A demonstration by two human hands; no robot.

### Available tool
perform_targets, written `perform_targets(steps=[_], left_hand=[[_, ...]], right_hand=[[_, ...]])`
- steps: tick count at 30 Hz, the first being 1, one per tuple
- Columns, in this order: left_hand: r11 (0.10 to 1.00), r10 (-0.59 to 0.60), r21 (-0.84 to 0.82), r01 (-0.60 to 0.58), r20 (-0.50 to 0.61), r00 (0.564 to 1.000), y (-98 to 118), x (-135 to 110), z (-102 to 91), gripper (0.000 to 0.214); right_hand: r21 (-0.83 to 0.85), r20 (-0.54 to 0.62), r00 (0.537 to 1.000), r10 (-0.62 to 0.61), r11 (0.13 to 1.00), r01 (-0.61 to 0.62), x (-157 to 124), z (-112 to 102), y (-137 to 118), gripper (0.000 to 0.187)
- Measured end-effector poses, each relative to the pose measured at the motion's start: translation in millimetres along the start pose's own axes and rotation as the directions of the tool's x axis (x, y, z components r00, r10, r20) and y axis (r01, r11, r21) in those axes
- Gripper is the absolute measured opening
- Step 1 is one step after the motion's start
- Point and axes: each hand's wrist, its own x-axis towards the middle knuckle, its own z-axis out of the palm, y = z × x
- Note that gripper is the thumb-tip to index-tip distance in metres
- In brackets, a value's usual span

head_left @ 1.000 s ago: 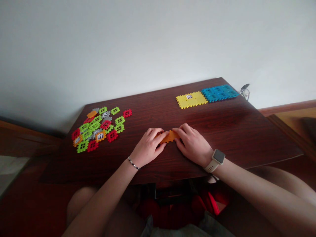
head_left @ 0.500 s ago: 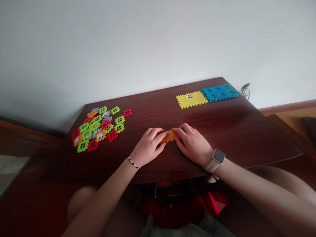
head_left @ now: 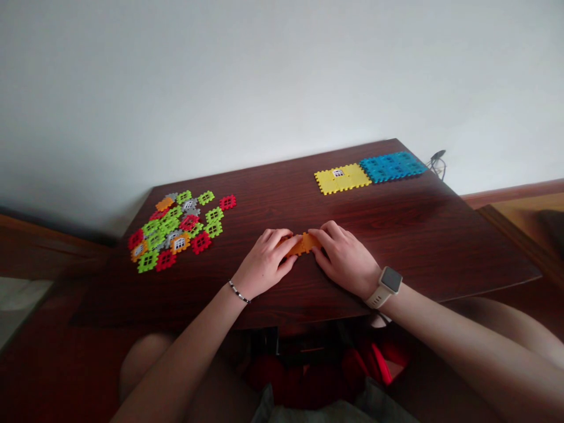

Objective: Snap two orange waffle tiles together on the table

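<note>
Orange tiles point(head_left: 302, 244), toothed-edge plastic, flat at mid-table near the front edge.
Left hand point(head_left: 264, 264) and right hand point(head_left: 346, 255) both pinch them, 1 from each side. Table point(head_left: 396, 229): glossy dark woodgrain, bare around the hands. Loose tile pile point(head_left: 176, 229) well left. Yellow panel point(head_left: 342, 178) touches blue panel point(head_left: 392, 165) at the far right; its white insert is too small to read.

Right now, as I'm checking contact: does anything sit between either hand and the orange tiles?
Nothing visible does. The left hand and right hand both grip the orange tiles directly, low over the table.
</note>
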Motion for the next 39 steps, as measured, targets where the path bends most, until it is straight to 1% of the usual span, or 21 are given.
perform_targets(steps=[19, 29, 39], left_hand=[[1.000, -0.004, -0.008, 0.004, 0.007, 1.000, -0.1, -0.2, -0.2, 0.046], [1.000, -0.002, -0.020, 0.002, 0.004, 1.000, -0.2, -0.8, -0.5, 0.046], [1.000, -0.002, -0.022, 0.002, 0.004, 1.000, 0.4, -0.8, -1.3, 0.048]], right_hand=[[0.031, -0.005, 1.000, -0.003, 0.999, 0.004, -0.2, -1.1, -0.3, 0.031], [-0.001, -0.022, 1.000, -0.005, 1.000, 0.005, -0.6, 0.1, -0.4, 0.031], [0.001, -0.005, 1.000, 0.002, 1.000, -0.002, -0.7, -0.8, -0.9, 0.031]])
